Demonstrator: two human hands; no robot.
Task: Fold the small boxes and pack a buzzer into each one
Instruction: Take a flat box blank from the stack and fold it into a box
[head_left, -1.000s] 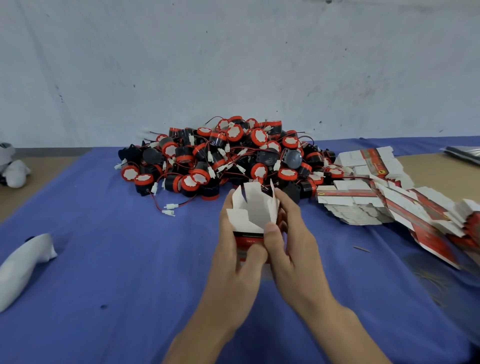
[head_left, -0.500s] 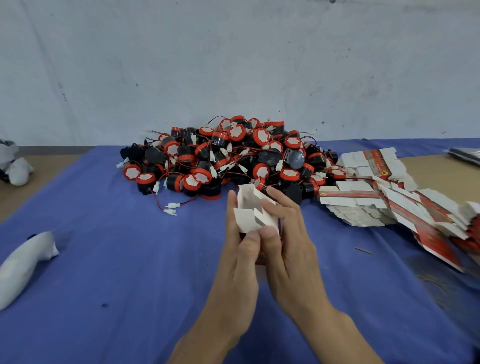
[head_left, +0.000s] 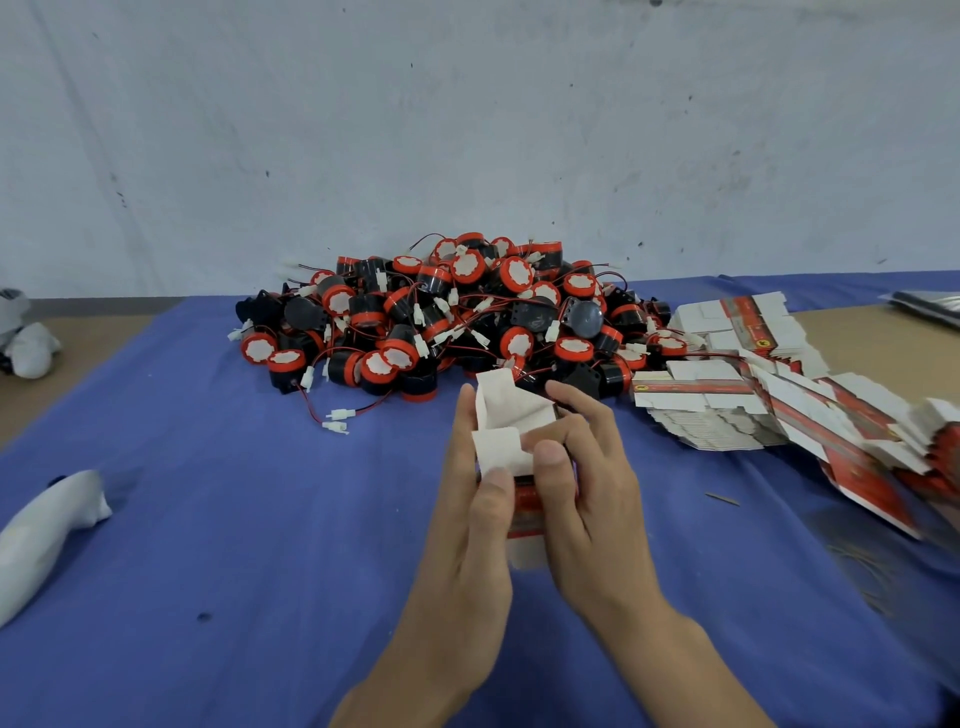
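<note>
two hands: my left hand (head_left: 467, 530) and right hand (head_left: 592, 509) both pinch one small box (head_left: 506, 415), held just above the blue cloth (head_left: 234, 545) at centre.
step: folding the end flaps, i judge; i cannot see inside the box.
next move: press the white flap down with my right thumb, then reach to 12 o'clock for a buzzer.
buzzer pile (head_left: 447, 322): round black bodies, red rims, thin wires, white plugs.
flat boxes (head_left: 727, 400): thin card, white and red, fanned out at 2 o'clock.
box card: matte, creased, probably easy to crush.
</note>
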